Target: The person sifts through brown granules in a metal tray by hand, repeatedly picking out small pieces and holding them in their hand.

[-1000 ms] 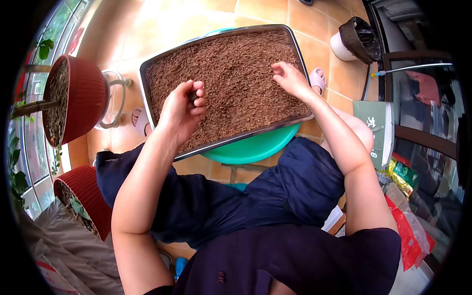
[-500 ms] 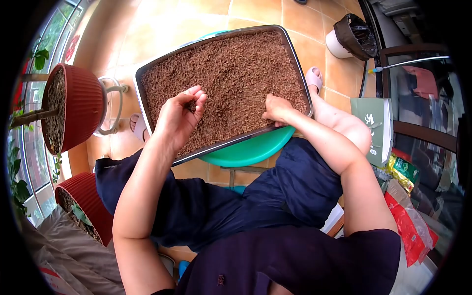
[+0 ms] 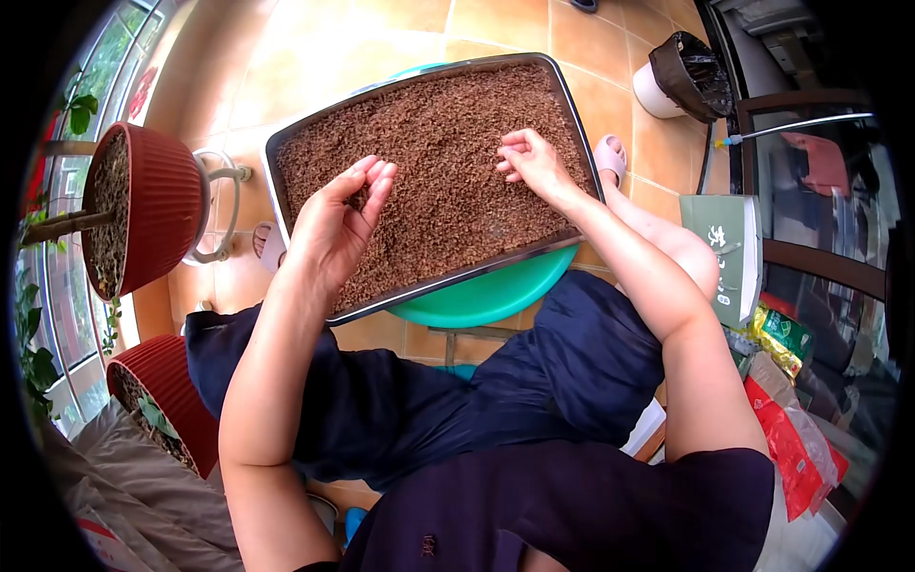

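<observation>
A large dark-rimmed tray [image 3: 270, 176] is filled with brown, crumbly granules [image 3: 434, 181] and rests over a green round basin [image 3: 496, 297]. Above the tray's left part, my left hand [image 3: 335, 221] is turned palm inward, its fingers curled towards the thumb; what lies in the curl, if anything, is too small to make out. Over the right part of the granules hovers my right hand [image 3: 536, 169], fingers loosely bent and slightly apart, with nothing visible in them.
Red ribbed flowerpots [image 3: 162, 205] stand on the left by the window. At the right are a bin with a black liner [image 3: 658, 92], a green book or box [image 3: 720, 257] and a red plastic package [image 3: 793, 448]. My knees flank the tray's near side.
My right hand has lifted off the granules near the tray's front edge and moved farther back. My left hand stays nearly in place, its fingers turned a little.
</observation>
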### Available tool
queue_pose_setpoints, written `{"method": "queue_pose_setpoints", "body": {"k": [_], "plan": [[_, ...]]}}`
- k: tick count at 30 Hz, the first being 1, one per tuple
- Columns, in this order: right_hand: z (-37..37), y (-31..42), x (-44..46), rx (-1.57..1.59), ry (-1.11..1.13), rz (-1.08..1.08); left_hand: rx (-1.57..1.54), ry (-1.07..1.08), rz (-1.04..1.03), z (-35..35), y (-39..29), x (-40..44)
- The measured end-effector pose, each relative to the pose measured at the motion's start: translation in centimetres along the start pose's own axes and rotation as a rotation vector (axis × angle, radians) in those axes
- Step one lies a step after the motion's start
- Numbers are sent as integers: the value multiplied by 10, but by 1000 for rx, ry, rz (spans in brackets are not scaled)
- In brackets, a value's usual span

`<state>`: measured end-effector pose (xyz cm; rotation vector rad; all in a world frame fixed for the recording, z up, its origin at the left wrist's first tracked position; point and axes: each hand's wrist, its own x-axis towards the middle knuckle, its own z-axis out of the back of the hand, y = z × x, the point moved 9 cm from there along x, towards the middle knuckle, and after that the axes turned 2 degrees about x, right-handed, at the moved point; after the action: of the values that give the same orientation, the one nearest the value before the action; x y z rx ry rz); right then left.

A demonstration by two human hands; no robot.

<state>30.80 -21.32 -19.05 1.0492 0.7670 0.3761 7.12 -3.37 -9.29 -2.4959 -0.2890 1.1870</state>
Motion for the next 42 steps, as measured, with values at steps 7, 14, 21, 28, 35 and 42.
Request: {"method": "queue_pose_setpoints", "body": {"k": [7, 14, 21, 28, 35, 42], "plan": [[-74, -2, -60, -379, 545, 157, 8, 26, 22, 4, 1, 5], [-117, -5, -86, -405, 674, 366, -5, 76, 87, 4, 7, 4], [5, -24, 1, -164, 13, -98, -49, 102, 121, 4, 5, 1], [80, -59, 12, -391, -274, -84, 19, 74, 122, 0, 10, -1], [78, -74, -13, -437, -392, -328, 63, 84, 124, -4, 14, 0], [4, -67, -21, -489, -159, -247, 81, 61, 144, -5, 16, -2]]}}
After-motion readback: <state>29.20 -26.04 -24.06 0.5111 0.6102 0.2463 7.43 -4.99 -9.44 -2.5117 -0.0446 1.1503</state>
